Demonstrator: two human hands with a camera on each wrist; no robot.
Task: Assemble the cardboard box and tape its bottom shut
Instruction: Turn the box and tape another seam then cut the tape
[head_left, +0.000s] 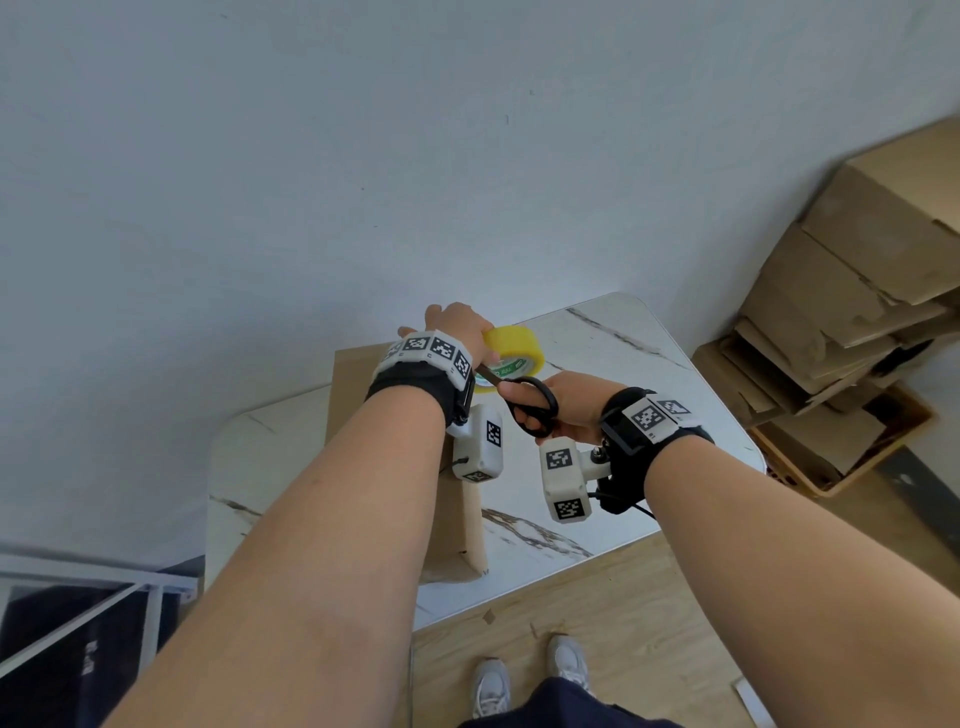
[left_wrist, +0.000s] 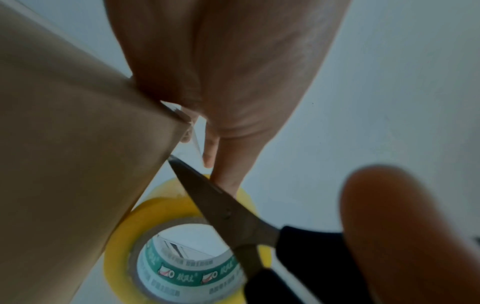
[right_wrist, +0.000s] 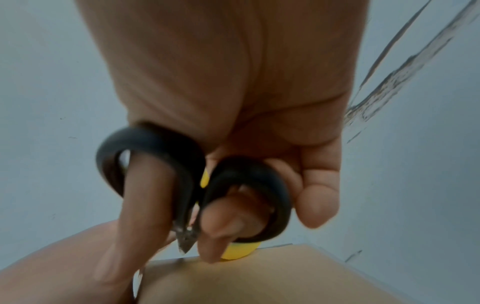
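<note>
Tape-cutting step: right hand (head_left: 571, 402) grips scissors (head_left: 524, 402), blades at box (left_wrist: 78, 144) edge; left hand (head_left: 457, 327) grips roll (head_left: 514, 353) at 12 o'clock. Next: snip, press the end down.

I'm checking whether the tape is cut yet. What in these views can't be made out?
- Head view: the scissors tip and the box seam lie behind the left hand and forearm.
- Left wrist view: the clear tape strip at the box corner is blurred; cut or whole, unclear.
- Right wrist view: the right hand covers most of the roll; motion blur.
</note>
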